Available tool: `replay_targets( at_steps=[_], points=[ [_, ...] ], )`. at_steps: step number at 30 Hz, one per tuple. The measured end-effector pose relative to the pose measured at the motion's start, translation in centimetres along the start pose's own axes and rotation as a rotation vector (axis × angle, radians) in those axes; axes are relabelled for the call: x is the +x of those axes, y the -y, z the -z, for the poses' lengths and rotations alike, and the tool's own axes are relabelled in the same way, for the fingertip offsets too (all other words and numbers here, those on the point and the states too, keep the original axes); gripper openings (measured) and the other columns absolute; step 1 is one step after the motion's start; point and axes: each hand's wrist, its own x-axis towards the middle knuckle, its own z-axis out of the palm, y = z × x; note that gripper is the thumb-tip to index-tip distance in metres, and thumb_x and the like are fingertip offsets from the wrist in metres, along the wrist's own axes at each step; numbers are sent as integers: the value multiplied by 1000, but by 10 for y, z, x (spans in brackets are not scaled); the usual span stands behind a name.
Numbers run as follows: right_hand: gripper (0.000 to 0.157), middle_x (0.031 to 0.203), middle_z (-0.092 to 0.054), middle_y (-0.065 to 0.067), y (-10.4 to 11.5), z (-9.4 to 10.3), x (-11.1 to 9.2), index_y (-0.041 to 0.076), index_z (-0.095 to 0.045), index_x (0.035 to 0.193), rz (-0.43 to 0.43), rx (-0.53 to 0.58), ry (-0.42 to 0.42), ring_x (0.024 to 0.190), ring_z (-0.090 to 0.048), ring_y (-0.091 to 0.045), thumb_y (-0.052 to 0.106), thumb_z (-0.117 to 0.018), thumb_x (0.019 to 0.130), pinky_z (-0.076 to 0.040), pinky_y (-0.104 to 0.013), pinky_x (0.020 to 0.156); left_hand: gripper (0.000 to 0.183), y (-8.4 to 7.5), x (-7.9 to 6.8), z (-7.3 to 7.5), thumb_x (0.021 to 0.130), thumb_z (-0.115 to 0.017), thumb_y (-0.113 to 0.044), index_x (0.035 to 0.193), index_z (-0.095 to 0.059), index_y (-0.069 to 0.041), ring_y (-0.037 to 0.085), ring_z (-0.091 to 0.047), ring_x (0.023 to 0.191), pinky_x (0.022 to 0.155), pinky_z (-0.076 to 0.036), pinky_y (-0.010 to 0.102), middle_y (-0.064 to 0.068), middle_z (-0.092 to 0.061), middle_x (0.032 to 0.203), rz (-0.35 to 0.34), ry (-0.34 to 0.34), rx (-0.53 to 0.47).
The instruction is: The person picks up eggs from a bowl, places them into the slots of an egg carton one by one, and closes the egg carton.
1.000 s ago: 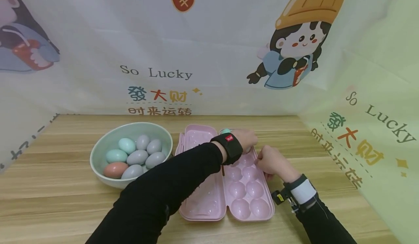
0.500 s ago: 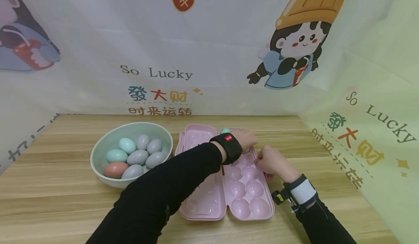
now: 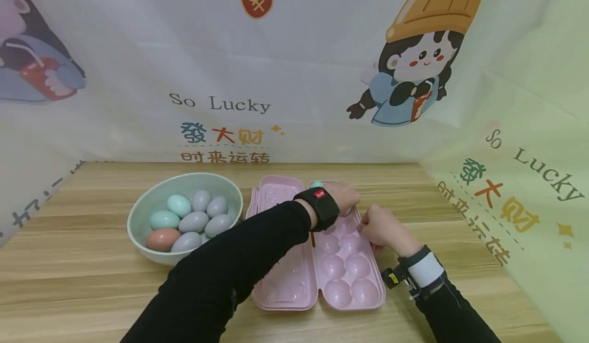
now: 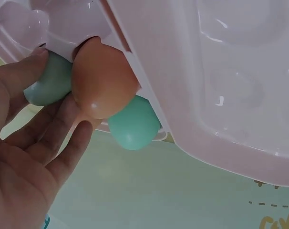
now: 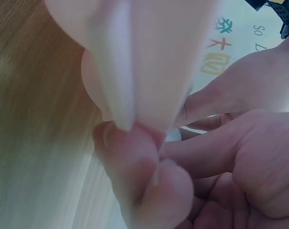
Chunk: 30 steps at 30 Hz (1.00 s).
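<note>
A pink egg box lies open, its hollowed half (image 3: pixel 349 279) on the right and its shallower half (image 3: pixel 285 281) on the left. My left hand (image 3: pixel 342 196) reaches across to the far end of the hollowed half. In the left wrist view its thumb and fingers hold a dull green egg (image 4: pixel 51 78) at a hollow. Against that egg sits an orange egg (image 4: pixel 104 78), and beside it a turquoise egg (image 4: pixel 135 124). My right hand (image 3: pixel 386 230) pinches the box's right edge; in the right wrist view its fingertips (image 5: pixel 135 152) meet at the pink rim.
A pale green bowl (image 3: pixel 138 230) stands left of the box, holding several grey and turquoise eggs and one orange egg (image 3: pixel 163 239). Everything rests on a wooden table (image 3: pixel 60 281). A printed cloth (image 3: pixel 313 77) hangs behind and along the sides.
</note>
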Motion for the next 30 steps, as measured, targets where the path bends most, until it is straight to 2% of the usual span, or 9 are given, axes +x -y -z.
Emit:
replay_targets(
  at_steps=[4, 6, 7, 10, 13, 17, 20, 24, 30],
  points=[
    [22, 55, -56, -9, 2, -2, 0, -1, -68, 73, -8, 5, 4, 40, -54, -15, 0, -59, 93, -46, -27, 39, 21, 4, -1, 0, 81, -66, -2, 70, -52, -13, 14, -40, 63, 55, -33, 26, -2, -43, 71, 13, -4, -4],
    [22, 55, -57, -9, 3, -3, -1, -1, -68, 73, -9, 8, 4, 40, -54, -16, 0, -59, 93, -47, -27, 39, 5, 7, -5, 4, 89, -65, -9, 85, -61, -11, 14, -50, 73, 62, -42, 27, -1, -55, 82, 44, -8, -10],
    [22, 55, -57, -9, 4, -3, -1, -1, -68, 73, -10, 9, 3, 40, -55, -16, 0, -59, 93, -47, -27, 39, 4, 9, -7, 7, 94, -62, -15, 95, -63, -11, 15, -55, 80, 68, -45, 27, 0, -59, 90, 66, -15, -11],
    [23, 55, -57, -10, 4, -4, -1, -1, -67, 72, -12, 9, 1, 39, -55, -16, 1, -58, 94, -48, -27, 39, 32, 16, -21, 21, 100, -56, -33, 120, -61, -9, 20, -60, 101, 83, -50, 33, 5, -62, 111, 147, -52, -23],
    [26, 55, -57, -10, 5, -4, -1, -1, -66, 70, -14, 10, 3, 39, -55, -16, 1, -58, 95, -48, -27, 39, 47, 26, -43, 37, 101, -49, -45, 128, -57, -7, 24, -59, 108, 88, -49, 37, 8, -61, 118, 196, -109, -43],
    [26, 57, -57, -11, 6, -3, -1, -1, -64, 70, -18, 23, 10, 41, -56, -17, 2, -58, 95, -49, -28, 40, 46, 41, -79, 51, 102, -48, -45, 122, -60, -5, 23, -60, 100, 82, -51, 37, 9, -61, 110, 218, -149, -81],
    [25, 58, -57, -11, 6, -2, -2, -2, -64, 71, -19, 27, 9, 42, -56, -17, 1, -58, 95, -49, -29, 41, 41, 53, -108, 54, 102, -50, -42, 113, -63, -5, 21, -59, 90, 73, -52, 37, 7, -60, 101, 246, -156, -63],
    [25, 58, -57, -11, 6, 1, -4, -2, -65, 71, -19, 19, 6, 42, -56, -17, 2, -57, 95, -49, -29, 42, 35, 66, -147, 49, 99, -56, -39, 102, -66, -6, 21, -57, 80, 64, -52, 37, 6, -58, 92, 301, -168, -30],
    [26, 58, -57, -10, 6, 0, -3, -1, -66, 71, -23, -1, 11, 42, -56, -16, 2, -57, 95, -49, -28, 41, 25, 81, -204, 32, 96, -63, -33, 90, -65, -8, 21, -55, 74, 59, -50, 37, 6, -58, 87, 367, -165, -79]
  ],
)
